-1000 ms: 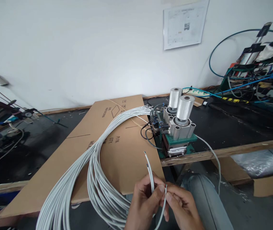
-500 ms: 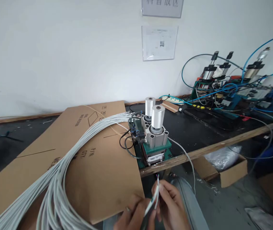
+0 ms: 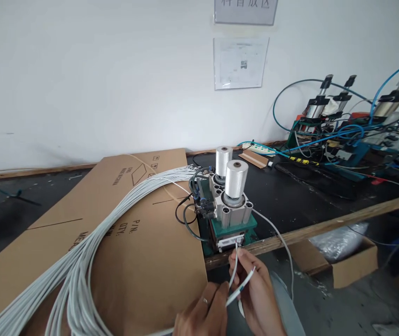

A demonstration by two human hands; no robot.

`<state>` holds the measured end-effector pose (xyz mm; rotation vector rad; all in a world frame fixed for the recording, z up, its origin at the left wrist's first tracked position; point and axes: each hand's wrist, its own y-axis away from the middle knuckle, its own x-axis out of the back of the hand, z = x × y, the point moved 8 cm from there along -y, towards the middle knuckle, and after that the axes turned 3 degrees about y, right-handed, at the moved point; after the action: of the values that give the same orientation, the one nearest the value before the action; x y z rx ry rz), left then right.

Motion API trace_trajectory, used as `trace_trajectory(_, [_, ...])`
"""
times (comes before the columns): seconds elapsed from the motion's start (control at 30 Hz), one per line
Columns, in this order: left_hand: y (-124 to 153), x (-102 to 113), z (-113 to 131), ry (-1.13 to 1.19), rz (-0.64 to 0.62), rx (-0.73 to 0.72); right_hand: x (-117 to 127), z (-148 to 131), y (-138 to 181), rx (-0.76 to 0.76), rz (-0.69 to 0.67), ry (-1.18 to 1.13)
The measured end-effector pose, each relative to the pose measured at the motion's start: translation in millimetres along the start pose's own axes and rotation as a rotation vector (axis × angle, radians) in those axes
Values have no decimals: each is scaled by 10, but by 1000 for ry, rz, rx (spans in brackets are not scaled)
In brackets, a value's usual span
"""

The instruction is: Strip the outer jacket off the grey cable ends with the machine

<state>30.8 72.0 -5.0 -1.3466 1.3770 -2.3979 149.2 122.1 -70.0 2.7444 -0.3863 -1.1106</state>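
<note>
My right hand (image 3: 255,289) pinches a thin white cable (image 3: 233,274) just below its end. That end is up against the front slot of a small pneumatic machine (image 3: 232,221) with two knurled silver cylinders. Lower and to the left, my left hand (image 3: 203,310) is closed where the same cable runs down to its fingers. A slim white strip with a dark green mark (image 3: 243,285) sticks out from the left fingers and crosses in front of my right palm; its kind is unclear. How the left fingers grip underneath is hidden.
A thick bundle of white cables (image 3: 104,224) curves over a flat cardboard sheet (image 3: 157,261) to the machine's left. More pneumatic machines (image 3: 320,105) with blue hoses stand at the right on the black bench (image 3: 266,186). Below its wooden edge is an open carton (image 3: 355,266) holding clear plastic.
My right hand has moved up, bringing the cable's end from below the bench edge to the machine's slot. The white strip now points away from the cable, to the right. The view has shifted slightly.
</note>
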Motion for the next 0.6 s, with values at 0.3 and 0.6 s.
trace_trajectory(0.3, [23,-31,-21,-12,-88,-20,-34,36,-68,-44,-48,31])
trace_trajectory(0.6, [-73,-4,22,-56,-43,-36,-60,9,-99,-60,-27,67])
